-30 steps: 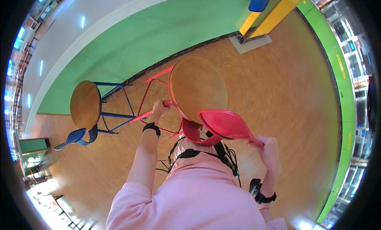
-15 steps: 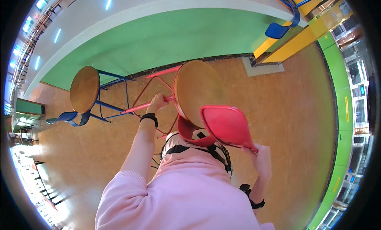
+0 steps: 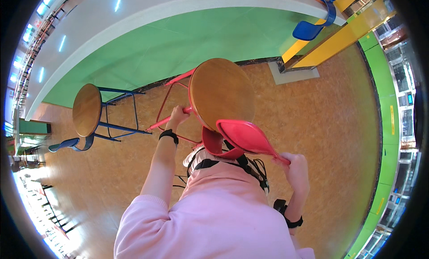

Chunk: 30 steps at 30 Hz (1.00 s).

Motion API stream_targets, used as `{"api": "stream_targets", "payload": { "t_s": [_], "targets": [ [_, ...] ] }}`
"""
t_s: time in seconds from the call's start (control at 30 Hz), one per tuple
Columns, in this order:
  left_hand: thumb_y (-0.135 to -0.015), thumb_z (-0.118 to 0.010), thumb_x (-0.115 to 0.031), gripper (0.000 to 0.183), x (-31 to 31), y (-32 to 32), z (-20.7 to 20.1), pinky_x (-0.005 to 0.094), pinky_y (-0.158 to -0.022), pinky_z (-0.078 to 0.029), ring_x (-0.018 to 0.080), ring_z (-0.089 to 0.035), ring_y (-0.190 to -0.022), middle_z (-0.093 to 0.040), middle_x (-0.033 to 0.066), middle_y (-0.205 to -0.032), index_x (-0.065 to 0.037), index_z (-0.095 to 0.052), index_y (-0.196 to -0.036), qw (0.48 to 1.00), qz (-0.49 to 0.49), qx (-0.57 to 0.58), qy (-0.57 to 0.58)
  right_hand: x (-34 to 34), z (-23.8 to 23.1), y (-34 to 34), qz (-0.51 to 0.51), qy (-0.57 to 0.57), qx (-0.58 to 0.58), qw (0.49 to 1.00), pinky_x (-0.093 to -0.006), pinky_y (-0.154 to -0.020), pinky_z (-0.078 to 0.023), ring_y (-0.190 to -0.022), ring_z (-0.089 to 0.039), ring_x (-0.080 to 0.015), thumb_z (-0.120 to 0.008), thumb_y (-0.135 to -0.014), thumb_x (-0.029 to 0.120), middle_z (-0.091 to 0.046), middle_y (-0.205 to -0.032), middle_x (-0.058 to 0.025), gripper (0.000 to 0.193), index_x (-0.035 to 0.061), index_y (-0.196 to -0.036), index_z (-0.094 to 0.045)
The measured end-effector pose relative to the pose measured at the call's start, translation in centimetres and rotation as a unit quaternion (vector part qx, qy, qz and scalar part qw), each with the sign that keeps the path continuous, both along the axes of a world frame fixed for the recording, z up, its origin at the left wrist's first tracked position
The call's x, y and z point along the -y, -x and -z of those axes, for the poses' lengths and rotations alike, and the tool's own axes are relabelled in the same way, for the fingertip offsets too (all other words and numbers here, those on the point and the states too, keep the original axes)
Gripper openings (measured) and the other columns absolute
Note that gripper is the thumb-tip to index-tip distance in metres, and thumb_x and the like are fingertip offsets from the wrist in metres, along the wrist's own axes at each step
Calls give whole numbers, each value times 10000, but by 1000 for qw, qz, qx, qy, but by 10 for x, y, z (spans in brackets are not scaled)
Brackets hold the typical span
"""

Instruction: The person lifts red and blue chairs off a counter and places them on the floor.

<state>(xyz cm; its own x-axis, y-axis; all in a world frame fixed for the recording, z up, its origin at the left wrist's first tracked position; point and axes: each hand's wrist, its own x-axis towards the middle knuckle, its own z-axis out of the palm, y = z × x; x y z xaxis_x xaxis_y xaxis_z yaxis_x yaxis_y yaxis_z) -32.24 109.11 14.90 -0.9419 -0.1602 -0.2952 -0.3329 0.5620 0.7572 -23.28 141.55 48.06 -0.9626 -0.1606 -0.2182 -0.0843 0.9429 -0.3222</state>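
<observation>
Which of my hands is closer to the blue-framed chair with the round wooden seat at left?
Left. Your left hand grips a red tubular leg, to the right of the blue-framed chair; your right hand holds the red curved backrest, much farther right.

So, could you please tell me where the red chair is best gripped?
Probably by a leg near the seat, left hand from the left, and the right edge of the backrest, right hand from the right: the chair is tilted, legs pointing left, backrest rightward, and both look slim enough to grasp.
</observation>
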Motion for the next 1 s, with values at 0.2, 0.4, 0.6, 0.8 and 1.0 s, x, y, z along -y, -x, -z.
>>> {"api": "stream_targets", "payload": {
  "t_s": [0.2,0.4,0.6,0.8,1.0],
  "targets": [
    [-554,-599,-184,240,-5,11,-9,383,-639,-448,325,-562,-704,-568,196,-688,-22,-604,-732,999,8,32,8,-7,-4,21,3,49,-25,998,-300,-457,-363,-494,-507,-277,-628,-627,100,-509,-577,-178,135,15,-731,-611],
    [-548,-609,-181,236,-5,3,0,371,-629,-452,318,-565,-696,-570,189,-679,-25,-602,-725,999,-18,27,7,-12,4,26,-28,16,-4,999,-336,-554,-415,-629,-545,-299,-560,-604,56,-564,-671,-149,144,36,-739,-608],
    [-553,-625,-147,232,-2,-31,46,350,-623,-460,275,-586,-705,-591,165,-707,-30,-597,-752,999,-3,3,-49,-7,11,37,-130,20,-34,991,-318,-659,-392,-743,-562,-246,-546,-591,55,-595,-760,-114,154,42,-735,-599],
    [-564,-647,-138,270,-10,-75,78,332,-597,-469,256,-596,-708,-601,156,-718,-20,-584,-799,989,-92,-89,-69,12,10,52,-201,-2,-71,977,-317,-722,-387,-802,-569,-226,-561,-549,18,-609,-795,-99,198,34,-742,-603],
    [-583,-634,-177,231,-3,-53,51,355,-560,-466,286,-595,-637,-584,191,-685,-16,-592,-744,991,-100,-33,-79,25,7,62,-204,-22,-63,977,-321,-742,-383,-836,-558,-236,-561,-538,1,-604,-832,-108,227,27,-760,-603]
  ]
}}
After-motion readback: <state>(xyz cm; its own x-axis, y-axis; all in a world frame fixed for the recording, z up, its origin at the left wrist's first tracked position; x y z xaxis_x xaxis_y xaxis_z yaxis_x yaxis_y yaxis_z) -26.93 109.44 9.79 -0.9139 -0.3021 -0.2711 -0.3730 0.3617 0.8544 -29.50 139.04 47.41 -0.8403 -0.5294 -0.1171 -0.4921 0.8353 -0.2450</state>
